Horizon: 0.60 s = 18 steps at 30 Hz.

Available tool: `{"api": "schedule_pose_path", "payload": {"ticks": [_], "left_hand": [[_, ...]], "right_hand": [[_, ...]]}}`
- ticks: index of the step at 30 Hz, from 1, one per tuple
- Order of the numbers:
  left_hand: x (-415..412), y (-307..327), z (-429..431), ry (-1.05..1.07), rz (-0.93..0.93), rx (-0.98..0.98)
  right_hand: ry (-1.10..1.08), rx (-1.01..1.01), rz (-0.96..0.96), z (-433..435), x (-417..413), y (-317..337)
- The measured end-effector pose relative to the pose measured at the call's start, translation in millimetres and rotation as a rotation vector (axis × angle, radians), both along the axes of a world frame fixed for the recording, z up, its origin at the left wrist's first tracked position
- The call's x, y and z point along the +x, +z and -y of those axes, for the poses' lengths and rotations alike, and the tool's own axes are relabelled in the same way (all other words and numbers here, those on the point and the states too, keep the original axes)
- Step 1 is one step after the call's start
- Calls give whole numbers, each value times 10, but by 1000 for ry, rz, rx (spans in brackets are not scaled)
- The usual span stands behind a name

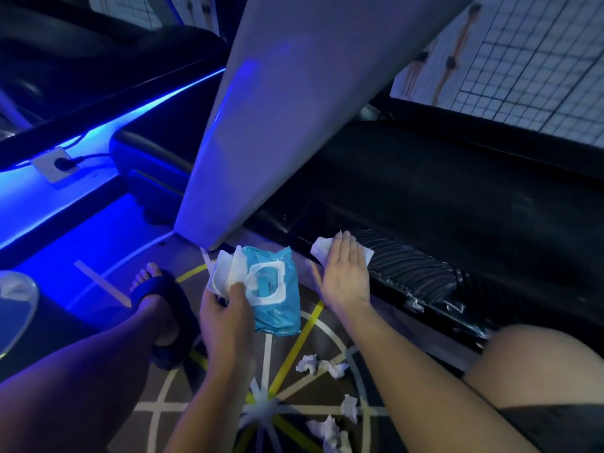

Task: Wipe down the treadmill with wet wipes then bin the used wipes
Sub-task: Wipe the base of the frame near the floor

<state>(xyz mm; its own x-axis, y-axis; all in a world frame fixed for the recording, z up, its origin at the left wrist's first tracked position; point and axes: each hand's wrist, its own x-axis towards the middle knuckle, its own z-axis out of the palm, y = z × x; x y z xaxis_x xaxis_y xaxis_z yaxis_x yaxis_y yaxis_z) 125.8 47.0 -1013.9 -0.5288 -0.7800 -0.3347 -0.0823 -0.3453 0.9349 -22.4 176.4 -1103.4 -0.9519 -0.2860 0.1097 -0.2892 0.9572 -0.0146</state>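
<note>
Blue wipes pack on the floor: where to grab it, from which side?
Likely the near end of the wipes pack, pinched from the person's side: it lies flat, that end bare, while the left hand, pinching a wipe, and the lid crowd the far end.

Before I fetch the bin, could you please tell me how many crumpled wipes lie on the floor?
4: two crumpled wipes side by side below the wipes pack, one lower still, one clump at the frame's bottom edge, possibly several.
</note>
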Motion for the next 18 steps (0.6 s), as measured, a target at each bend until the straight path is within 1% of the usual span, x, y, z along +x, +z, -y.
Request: {"api": "schedule_pose_path", "payload": {"ticks": [4,11,18], "left_hand": [[84,-68,32,-2,16,-15],[90,-74,74,27,31,-20],[-45,31,-91,-19,-3,-36]], "right_hand": [[-43,-78,-50,98,0,-70],[-39,-53,-34,379,-258,-18],[36,-108,-346,6,-170,-252]]}}
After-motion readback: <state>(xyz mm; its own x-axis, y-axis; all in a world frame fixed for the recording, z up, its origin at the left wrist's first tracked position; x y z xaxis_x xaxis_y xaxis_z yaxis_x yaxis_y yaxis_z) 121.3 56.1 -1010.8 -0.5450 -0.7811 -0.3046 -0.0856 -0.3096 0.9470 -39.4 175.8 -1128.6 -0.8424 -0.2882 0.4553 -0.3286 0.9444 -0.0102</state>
